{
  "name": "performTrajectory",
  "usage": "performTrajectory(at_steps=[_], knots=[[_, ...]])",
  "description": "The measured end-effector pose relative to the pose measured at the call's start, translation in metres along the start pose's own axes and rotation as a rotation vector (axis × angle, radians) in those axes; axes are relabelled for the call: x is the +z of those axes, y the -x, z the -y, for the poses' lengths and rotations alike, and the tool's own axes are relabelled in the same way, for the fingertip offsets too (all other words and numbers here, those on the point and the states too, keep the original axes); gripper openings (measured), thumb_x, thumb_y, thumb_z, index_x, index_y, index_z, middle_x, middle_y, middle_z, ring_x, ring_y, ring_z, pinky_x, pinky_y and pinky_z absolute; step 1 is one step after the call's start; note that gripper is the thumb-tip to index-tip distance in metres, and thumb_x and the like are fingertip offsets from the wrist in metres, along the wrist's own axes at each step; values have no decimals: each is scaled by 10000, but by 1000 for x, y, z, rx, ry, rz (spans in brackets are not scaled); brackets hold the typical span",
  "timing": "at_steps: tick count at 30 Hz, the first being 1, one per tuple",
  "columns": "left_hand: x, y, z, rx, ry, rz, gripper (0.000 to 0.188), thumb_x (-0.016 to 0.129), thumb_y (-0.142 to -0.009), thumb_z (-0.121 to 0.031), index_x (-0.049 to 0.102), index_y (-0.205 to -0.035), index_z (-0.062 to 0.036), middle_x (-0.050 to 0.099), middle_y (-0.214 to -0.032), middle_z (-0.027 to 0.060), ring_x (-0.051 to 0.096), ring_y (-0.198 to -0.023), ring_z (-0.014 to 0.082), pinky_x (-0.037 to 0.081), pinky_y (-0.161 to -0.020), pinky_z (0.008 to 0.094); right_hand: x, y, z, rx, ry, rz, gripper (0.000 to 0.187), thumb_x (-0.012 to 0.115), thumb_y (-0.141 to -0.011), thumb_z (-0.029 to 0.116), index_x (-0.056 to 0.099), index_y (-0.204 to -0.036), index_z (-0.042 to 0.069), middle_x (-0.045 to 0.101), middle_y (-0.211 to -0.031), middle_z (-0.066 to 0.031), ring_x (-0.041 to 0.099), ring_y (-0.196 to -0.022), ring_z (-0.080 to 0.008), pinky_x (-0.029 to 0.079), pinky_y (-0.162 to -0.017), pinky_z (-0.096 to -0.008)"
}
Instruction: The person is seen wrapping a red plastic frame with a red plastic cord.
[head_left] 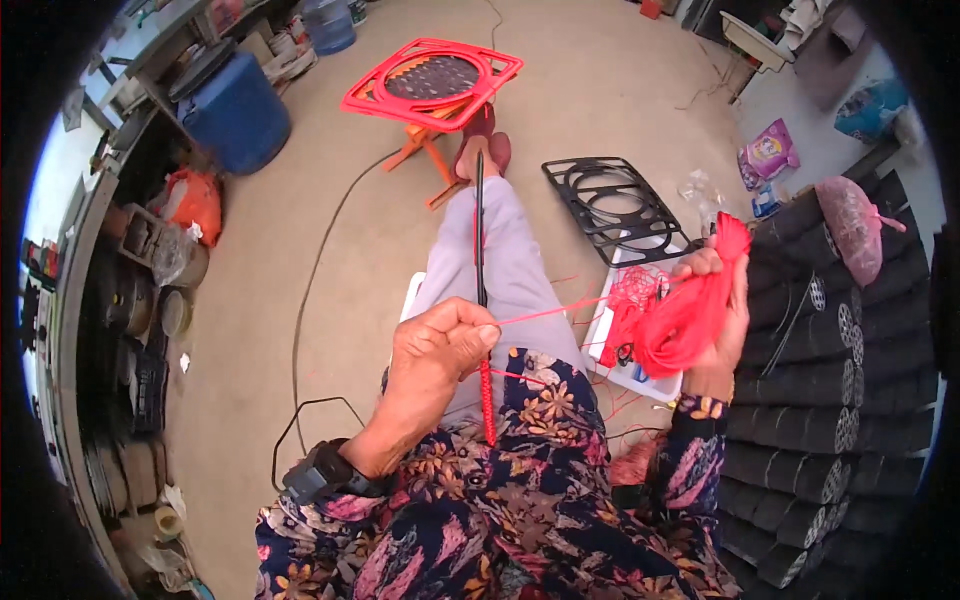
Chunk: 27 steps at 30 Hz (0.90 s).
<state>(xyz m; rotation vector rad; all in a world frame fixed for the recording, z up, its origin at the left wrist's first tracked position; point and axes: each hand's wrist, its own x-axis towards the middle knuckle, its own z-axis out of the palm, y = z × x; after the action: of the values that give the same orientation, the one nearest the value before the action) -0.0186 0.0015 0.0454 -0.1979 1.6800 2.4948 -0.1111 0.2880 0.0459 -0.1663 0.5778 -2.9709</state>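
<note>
My left hand (440,350) is closed in a pinch on a thin red cord (555,309), right beside a slim black rod (480,235). The rod runs lengthwise over my lap between my legs, and red cord is wound tightly in a braid-like wrap (487,405) around its near part. My left fingers cover the spot where rod and wrap meet. From the pinch, the cord stretches across to my right hand (732,318), which grips a thick looped hank of red cord (690,310) at the right.
A white tray (640,380) with tangled red cord stands right of my legs, near a black openwork frame (615,205). Ahead, a red frame (440,80) rests on an orange stool (430,150). Black rolls (790,430) are stacked at right; a blue barrel (240,115) stands far left.
</note>
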Motion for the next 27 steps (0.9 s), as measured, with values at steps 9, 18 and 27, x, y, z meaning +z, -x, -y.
performTrajectory(at_steps=[9, 18, 27], knots=[[-16, -5, 5, -47, 170, -44, 73, 590, -905, -75, 581, -883, -6, 453, -560, -2, 411, -504, 108, 409, -573, 250, -113, -32, 77, -139, 1, -113, 292, 526, -959, 309, 531, -1015, 22, 566, -822, -48, 560, -813, -192, 482, -781, -348], [-42, -8, 16, -44, 382, -125, 134, 538, -951, -137, 572, -912, -14, 436, -544, 26, 525, -598, 194, 484, -771, 359, -151, -16, 127, -437, 226, -492, 383, 488, -967, 428, 529, -909, 52, 562, -807, -53, 548, -736, -185, 507, -728, -344], [-51, 7, 17, -209, 185, -326, 134, 534, -938, -125, 576, -878, -13, 627, -792, 105, 631, -769, 246, 502, -787, 369, -11, 41, -32, 424, 1618, 361, 329, 595, -885, 307, 495, -1068, 52, 605, -797, -105, 625, -722, -236, 481, -616, -379]])
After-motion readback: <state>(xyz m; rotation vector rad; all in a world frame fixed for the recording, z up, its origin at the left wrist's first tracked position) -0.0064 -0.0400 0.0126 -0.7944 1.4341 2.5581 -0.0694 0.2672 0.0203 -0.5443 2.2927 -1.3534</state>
